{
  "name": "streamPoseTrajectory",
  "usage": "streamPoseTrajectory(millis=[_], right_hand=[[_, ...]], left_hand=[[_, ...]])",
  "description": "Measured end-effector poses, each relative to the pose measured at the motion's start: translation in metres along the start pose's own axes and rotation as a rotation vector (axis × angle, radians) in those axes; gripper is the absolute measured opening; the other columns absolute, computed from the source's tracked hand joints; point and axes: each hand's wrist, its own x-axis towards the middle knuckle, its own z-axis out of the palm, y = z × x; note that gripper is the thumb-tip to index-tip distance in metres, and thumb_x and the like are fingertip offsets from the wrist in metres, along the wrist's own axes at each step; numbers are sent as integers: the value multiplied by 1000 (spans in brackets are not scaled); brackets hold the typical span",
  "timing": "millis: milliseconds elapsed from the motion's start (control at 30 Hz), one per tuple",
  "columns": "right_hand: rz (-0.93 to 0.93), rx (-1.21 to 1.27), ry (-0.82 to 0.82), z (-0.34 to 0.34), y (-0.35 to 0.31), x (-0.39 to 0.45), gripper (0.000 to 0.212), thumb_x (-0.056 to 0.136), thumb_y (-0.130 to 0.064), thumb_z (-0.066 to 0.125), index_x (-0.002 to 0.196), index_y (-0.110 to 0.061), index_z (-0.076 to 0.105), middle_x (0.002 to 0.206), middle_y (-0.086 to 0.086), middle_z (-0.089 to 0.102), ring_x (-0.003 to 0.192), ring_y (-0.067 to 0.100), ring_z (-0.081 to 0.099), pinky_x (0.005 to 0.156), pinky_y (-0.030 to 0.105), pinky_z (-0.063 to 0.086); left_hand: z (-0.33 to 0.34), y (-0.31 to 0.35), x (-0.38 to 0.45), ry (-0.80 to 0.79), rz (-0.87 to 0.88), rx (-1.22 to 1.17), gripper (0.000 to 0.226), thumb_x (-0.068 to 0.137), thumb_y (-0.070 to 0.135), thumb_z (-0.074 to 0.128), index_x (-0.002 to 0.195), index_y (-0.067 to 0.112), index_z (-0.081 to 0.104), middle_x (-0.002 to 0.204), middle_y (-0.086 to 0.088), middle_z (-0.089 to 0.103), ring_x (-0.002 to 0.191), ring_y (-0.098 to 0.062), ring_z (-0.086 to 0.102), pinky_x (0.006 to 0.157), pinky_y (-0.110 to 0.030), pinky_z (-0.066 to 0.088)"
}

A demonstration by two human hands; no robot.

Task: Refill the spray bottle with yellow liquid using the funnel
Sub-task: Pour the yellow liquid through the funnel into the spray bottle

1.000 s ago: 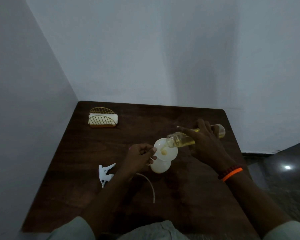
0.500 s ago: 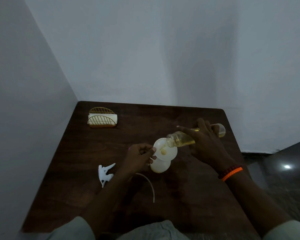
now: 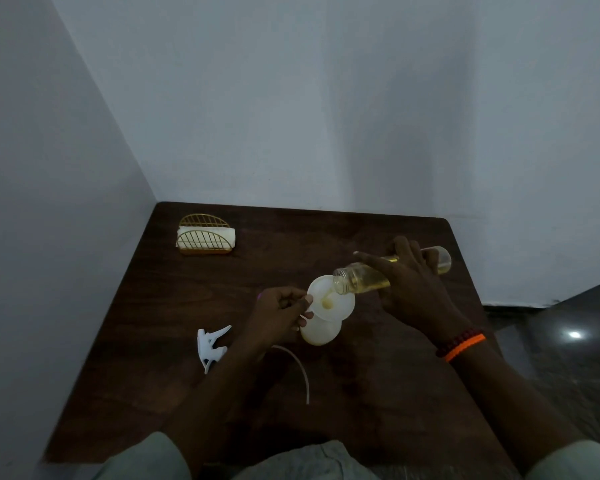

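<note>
In the head view, the person sits at a dark wooden table [image 3: 187,341] in the corner of a room. The right hand [image 3: 416,289] is wrapped around a clear bottle [image 3: 361,277] of yellow liquid; this grip is closed on the bottle body, with the index finger stretched along the top. The bottle lies almost level, its open mouth just over the rim of the white funnel [image 3: 329,299]. A small pool of yellow is visible at the bottom of the funnel.

The funnel sits in the neck of the white spray bottle [image 3: 321,332], which stands upright on the table near the middle. The left hand [image 3: 278,313] holds the funnel rim in a narrow pinch of the fingertips, so the funnel does not tip.

The white spray head [image 3: 210,344] with its thin tube [image 3: 298,368] lies on the table, to the left of the spray bottle and apart from it. A golden napkin holder [image 3: 207,237] stands far back on the left.

I judge that the pouring step is in hand. How full the spray bottle is, I cannot tell. The next move calls for a slow, steady tilt, so the funnel does not overflow, and for the left pinch to remain firm.
</note>
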Motion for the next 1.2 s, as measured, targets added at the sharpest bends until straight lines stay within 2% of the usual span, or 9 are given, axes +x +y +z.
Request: streamPoseTrajectory(millis=[200, 533, 700, 967, 1200], right_hand=[[4, 4, 3, -2, -2, -1, 75, 74, -34, 74, 142, -45, 45, 127, 9, 42, 116, 26, 41, 95, 47, 31], [-6, -13, 23, -1, -1, -1, 74, 74, -35, 75, 141, -45, 46, 123, 7, 42, 112, 24, 42, 93, 45, 31], [-7, -13, 27, -1, -1, -1, 74, 73, -34, 75, 141, -43, 48, 122, 7, 43, 111, 24, 42, 92, 45, 32], [-14, -17, 29, -2, -1, 0, 76, 70, -34, 78, 140, -43, 49, 121, 7, 43, 111, 25, 43, 91, 45, 32], [-13, -11, 39, -2, -2, 0, 74, 70, -32, 77, 139, -43, 50, 121, 7, 43, 110, 25, 43, 91, 45, 32]], left_hand=[[1, -2, 0, 7, -32, -18, 17, 93, 24, 67, 102, 12, 73, 83, -7, 77, 72, -18, 71, 58, -26, 55], [0, 0, -3, 4, -15, 2, 17, 94, 24, 66, 105, 11, 72, 84, -7, 77, 81, -26, 74, 59, -21, 56], [-1, -1, -3, 4, -8, 5, 16, 94, 25, 67, 103, 13, 73, 85, -6, 78, 72, -16, 71, 61, -24, 56], [-1, 2, -5, 14, 3, 7, 15, 94, 22, 66, 103, 12, 73, 84, -7, 77, 69, -15, 70, 57, -19, 55], [-2, -2, -4, 8, 8, 1, 16, 95, 24, 66, 102, 12, 73, 83, -6, 77, 70, -16, 70, 60, -23, 56]])
